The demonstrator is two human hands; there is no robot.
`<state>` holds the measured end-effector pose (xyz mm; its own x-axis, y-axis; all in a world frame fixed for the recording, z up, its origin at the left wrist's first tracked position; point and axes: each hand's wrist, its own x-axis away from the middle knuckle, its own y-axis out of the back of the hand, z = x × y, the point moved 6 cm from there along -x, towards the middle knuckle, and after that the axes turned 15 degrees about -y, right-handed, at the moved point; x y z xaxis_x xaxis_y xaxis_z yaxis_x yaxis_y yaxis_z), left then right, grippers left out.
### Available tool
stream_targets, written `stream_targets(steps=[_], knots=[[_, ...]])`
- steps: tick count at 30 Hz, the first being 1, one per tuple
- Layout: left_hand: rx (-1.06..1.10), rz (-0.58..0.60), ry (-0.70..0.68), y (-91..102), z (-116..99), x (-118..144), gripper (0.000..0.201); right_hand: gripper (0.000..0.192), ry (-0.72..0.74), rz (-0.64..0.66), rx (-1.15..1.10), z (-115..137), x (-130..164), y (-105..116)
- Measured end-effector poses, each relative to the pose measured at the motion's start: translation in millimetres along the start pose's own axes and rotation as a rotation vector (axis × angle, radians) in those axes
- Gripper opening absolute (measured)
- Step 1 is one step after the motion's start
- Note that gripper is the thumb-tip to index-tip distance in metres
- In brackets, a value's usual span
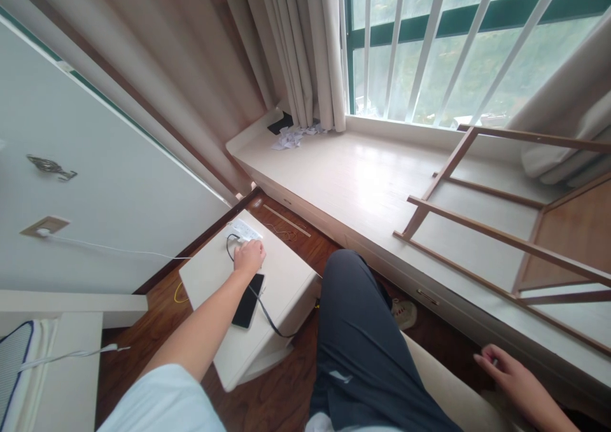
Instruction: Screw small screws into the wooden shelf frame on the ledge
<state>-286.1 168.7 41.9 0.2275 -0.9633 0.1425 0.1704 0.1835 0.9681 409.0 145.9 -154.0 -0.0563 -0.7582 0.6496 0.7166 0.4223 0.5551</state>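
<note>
My left hand [251,256] is closed at the near end of a white power strip [245,229] on a small cream stool-like table [205,273]. Its fingers appear to be on the plug of a black cord [229,246], though the hand mostly hides that plug. The cord loops beside the wrist, passes under it and crosses a dark phone [249,301] lying flat, then drops over the table's edge. Off to the lower right, my right hand [506,371] has curled fingers with a small pale object between them, too small to name.
A thin white cable runs from a wall socket [45,226] towards the small table. Beyond lies a pale window bench [344,171] with crumpled paper [289,138] and a wooden frame [429,203] on it. Scraps and a strip [286,220] lie on the dark floor.
</note>
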Motion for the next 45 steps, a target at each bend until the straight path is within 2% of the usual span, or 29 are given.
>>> stream_targets(steps=[4, 7, 10, 13, 17, 20, 23, 26, 30, 35, 40, 45], knots=[[0.222, -0.114, 0.084, 20.7, -22.0, -0.7, 0.014, 0.047, 0.011, 0.007, -0.011, 3.2, -0.7, 0.8], [0.531, -0.196, 0.096, 33.2, -60.0, 2.7, 0.010, 0.045, 0.032, 0.008, -0.027, 8.2, 0.3, 1.0], [0.868, -0.289, 0.018, 51.3, -123.6, 11.5, 0.008, 0.045, 0.047, 0.008, -0.038, 17.5, 2.6, 1.2], [1.176, -0.282, -0.095, 67.2, -205.8, 22.9, 0.012, 0.044, 0.080, -0.003, -0.061, 33.8, 8.0, 3.5], [1.525, -0.030, -0.208, 65.4, -324.4, 36.3, 0.013, 0.042, 0.172, -0.041, -0.116, 63.6, 21.3, 12.2], [1.637, 0.194, -0.197, 47.4, -401.6, 41.4, 0.010, 0.037, 0.218, -0.058, -0.159, 82.4, 30.4, 20.9], [1.704, 0.416, -0.091, 23.0, -464.1, 41.8, 0.010, 0.030, 0.260, -0.074, -0.223, 96.6, 35.8, 30.9], [1.774, 0.515, -0.067, 9.4, -511.9, 37.7, 0.016, 0.024, 0.269, -0.096, -0.272, 104.3, 34.5, 39.2], [1.875, 0.614, -0.045, -2.8, -555.6, 33.2, 0.023, 0.021, 0.228, -0.171, -0.311, 103.0, 23.7, 50.1], [1.891, 0.670, -0.073, -16.4, -590.2, 26.2, 0.026, 0.024, 0.151, -0.262, -0.396, 87.7, 10.5, 69.9], [1.782, 0.621, -0.131, -17.4, -605.4, 18.7, 0.024, 0.026, 0.047, -0.348, -0.414, 68.8, -0.9, 87.3], [1.776, 0.591, -0.179, -8.9, -611.8, 18.5, 0.025, 0.024, 0.026, -0.346, -0.405, 65.7, -8.6, 90.3]])
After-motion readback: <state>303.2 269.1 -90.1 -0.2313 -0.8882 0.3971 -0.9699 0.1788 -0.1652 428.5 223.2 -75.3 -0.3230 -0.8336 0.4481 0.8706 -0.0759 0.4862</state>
